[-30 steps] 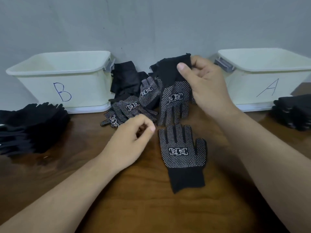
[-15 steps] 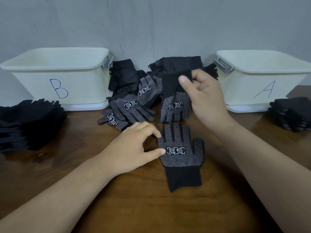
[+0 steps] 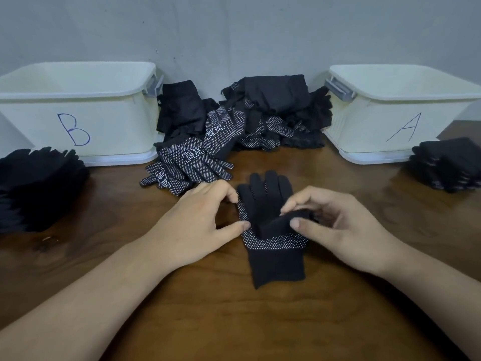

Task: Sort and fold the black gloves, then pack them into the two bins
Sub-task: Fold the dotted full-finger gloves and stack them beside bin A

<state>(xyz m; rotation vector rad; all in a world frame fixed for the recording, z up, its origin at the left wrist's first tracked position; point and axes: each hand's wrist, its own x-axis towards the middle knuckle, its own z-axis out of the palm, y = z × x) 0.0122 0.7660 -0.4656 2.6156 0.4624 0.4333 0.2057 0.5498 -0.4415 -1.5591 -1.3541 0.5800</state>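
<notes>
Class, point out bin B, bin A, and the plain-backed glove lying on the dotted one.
bin B [image 3: 112, 131]: head view, front wall, right of the letter.
bin A [image 3: 364, 131]: head view, front wall, left of the letter.
top glove [image 3: 264, 201]: head view, middle of its plain back.

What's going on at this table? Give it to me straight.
A person is pairing black gloves on the table. Two lie stacked in the middle: the bottom glove dotted side up, the top glove plain side up. The right hand pinches the top glove's cuff, and the left hand presses the pair's left edge. A loose pile sits between bin B and bin A, with a left stack and a right stack at the table's ends.
</notes>
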